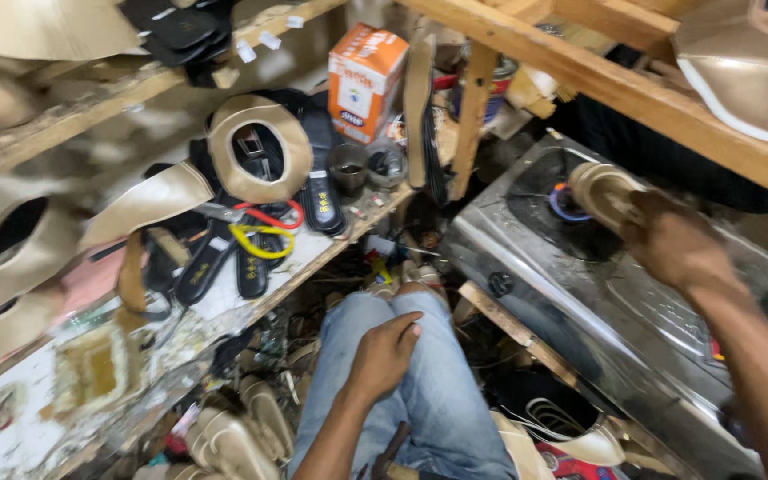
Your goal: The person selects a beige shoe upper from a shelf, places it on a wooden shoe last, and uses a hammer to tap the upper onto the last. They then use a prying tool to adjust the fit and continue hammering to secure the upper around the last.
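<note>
- The right hand is closed around a gold shoe piece, what looks like a sole or upper, and holds it just above the burner of a steel gas stove. The picture is blurred there, so I cannot tell how the fingers sit on it.
- A small blue ring of flame shows at the burner beside the piece, so the piece seems to be over the heat right now.
- The left hand holds nothing: it lies loosely curled on the person's knee, on blue jeans, well apart from the right hand.
- As for progress, my guess is that many pieces wait their turn: gold uppers lie stacked along the left edge of the workbench, and more gold shoes lie on the floor by the leg.
- On the bench lie black insoles, a round gold cutout and scissors with red and yellow handles.
- Containers: a small dark cup and a glass jar stand side by side at the bench's far end; their contents are too dim to tell.
- An orange and white carton stands behind them, closed.
- A tin sits further back behind a wooden post, its contents hidden.
</note>
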### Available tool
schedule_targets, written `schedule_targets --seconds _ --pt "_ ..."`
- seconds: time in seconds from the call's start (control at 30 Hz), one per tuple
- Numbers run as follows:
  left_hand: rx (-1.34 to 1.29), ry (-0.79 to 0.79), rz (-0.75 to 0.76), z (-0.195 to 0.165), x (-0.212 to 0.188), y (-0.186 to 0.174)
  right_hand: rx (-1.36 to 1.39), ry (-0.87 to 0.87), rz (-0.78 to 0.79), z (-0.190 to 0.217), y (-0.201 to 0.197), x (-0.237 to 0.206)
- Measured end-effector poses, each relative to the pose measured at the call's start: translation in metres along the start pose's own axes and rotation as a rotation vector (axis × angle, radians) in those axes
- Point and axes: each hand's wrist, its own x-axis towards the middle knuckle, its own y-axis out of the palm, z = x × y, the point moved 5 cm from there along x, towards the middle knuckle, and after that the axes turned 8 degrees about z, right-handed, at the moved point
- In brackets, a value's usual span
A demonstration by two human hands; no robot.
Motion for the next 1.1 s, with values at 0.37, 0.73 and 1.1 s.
schedule_targets --seconds 0.37,0.73,1.1 --pt "-0.532 0.04 -0.059 -0.011 0.012 -0.017 0.981 0.267 0.167 -0.019 0.07 -0.022" --pt "-0.922 0.238 -0.248 -0.041 -0.007 -0.122 0.724 -0.536 0.494 0.213 0.192 -0.09" --pt "-0.246 0.145 -0.279 -0.041 -0.005 -0.126 0.39 -1.037 0.288 0.232 0.171 -0.242"
